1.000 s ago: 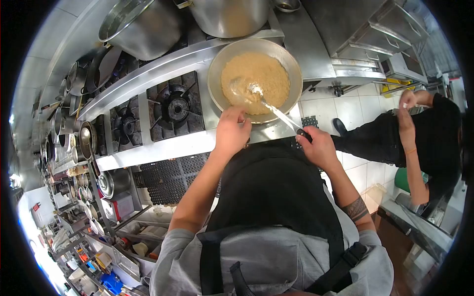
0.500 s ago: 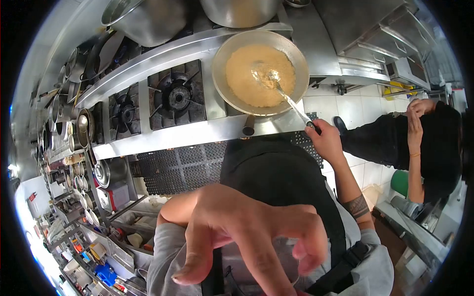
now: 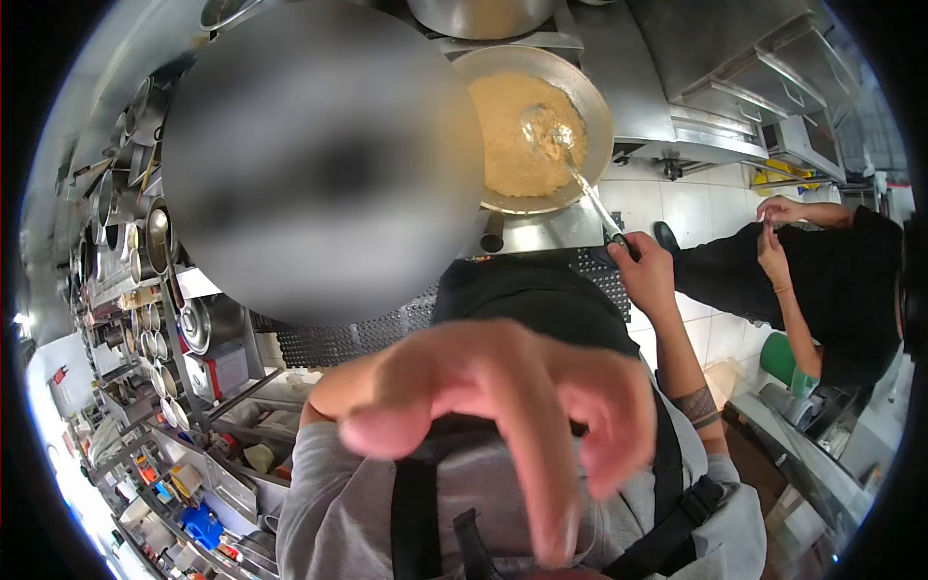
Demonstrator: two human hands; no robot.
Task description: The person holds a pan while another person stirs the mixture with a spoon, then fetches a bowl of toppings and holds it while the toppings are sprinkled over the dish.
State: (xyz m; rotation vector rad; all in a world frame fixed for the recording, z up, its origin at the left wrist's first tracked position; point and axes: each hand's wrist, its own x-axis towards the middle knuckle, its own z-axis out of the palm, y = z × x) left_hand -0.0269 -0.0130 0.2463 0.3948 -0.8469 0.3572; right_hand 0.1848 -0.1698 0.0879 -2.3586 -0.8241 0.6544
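My right hand (image 3: 646,274) is closed around the black handle of a large metal spoon (image 3: 594,196). The spoon's head rests in a thick, tan, grainy food (image 3: 512,155) inside a wide metal pan (image 3: 596,106). A short dark pan handle (image 3: 492,235) points toward my body. Close to the camera, my left hand (image 3: 503,387) is raised in front of my chest, slightly blurred, its fingers spread and bent downward with nothing in them. A grey blurred disc covers the pan's left side.
That blurred disc (image 3: 319,164) hides most of the stove. A large pot (image 3: 483,14) stands behind the pan. At right is another person in black (image 3: 851,290), hands together. Racks of pans (image 3: 145,242) line the left, near a lidded pot (image 3: 213,324). Black matting (image 3: 338,343) covers the floor.
The spoon's head has shifted slightly right in the food. My left hand has risen and its fingers have swung. The blurred disc now covers the burners. The other person's hands have moved left.
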